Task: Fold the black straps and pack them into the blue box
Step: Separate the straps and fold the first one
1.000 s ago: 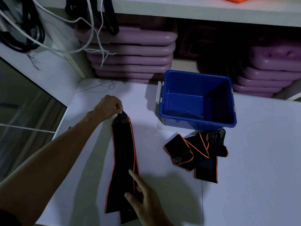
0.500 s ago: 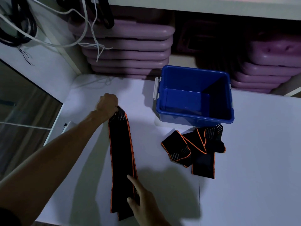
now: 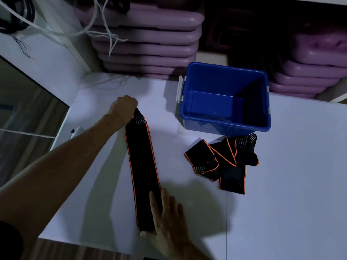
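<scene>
White counter [image 3: 281, 184], dim light: left hand [image 3: 124, 107] pinches the far end of the long strap [image 3: 143, 173], right hand [image 3: 169, 220] lies flat and open on its near end (keep edges aligned before folding); blue box [image 3: 225, 126] empty, second strap [image 3: 225, 162] just before it.

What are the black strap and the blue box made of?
The strap looks like soft woven, maybe stretchy fabric: it lies flat and limp, matte black with orange edging, and its far end bunches in the left hand. The box looks like hard moulded plastic: smooth, slightly glossy walls, a rolled rim, and a pale clip on the side.
</scene>
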Demonstrator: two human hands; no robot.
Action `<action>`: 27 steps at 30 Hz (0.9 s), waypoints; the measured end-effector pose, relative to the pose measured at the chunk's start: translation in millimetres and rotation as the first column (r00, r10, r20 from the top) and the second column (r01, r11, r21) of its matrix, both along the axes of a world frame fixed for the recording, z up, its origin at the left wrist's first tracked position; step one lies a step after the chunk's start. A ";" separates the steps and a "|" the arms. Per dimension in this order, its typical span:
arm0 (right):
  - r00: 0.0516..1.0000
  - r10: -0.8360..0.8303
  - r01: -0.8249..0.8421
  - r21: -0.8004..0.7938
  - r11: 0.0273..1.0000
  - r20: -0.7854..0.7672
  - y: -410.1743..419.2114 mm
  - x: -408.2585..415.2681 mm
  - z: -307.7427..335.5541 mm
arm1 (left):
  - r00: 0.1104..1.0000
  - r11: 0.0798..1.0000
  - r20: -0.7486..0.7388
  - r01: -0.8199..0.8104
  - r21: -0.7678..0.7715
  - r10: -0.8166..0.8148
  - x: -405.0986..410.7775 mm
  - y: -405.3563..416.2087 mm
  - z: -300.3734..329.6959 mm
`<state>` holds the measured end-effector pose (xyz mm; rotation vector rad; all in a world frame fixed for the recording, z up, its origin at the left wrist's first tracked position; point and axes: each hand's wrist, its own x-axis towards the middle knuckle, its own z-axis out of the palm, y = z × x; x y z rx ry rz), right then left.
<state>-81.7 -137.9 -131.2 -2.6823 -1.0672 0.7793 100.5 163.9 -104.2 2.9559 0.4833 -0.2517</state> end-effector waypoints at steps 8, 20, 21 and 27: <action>0.987 0.097 -0.097 -0.001 0.995 0.125 -21.8 8.5 -14.4 | 0.949 0.962 0.169 -0.248 -0.115 0.265 16.0 8.1 -12.6; 0.832 0.440 -0.531 0.256 0.808 0.338 -32.9 29.0 -30.5 | 0.923 0.940 0.317 -0.114 -0.323 0.220 -32.6 8.5 -6.8; 0.825 0.458 -0.546 0.262 0.796 0.330 -35.6 29.7 -34.7 | 0.915 0.936 0.330 -0.118 -0.331 0.232 -30.9 12.1 -7.2; 0.813 0.464 -0.572 0.338 0.747 0.351 -40.1 28.6 -37.7 | 0.920 0.938 0.323 -0.113 -0.327 0.223 -20.7 19.8 -22.2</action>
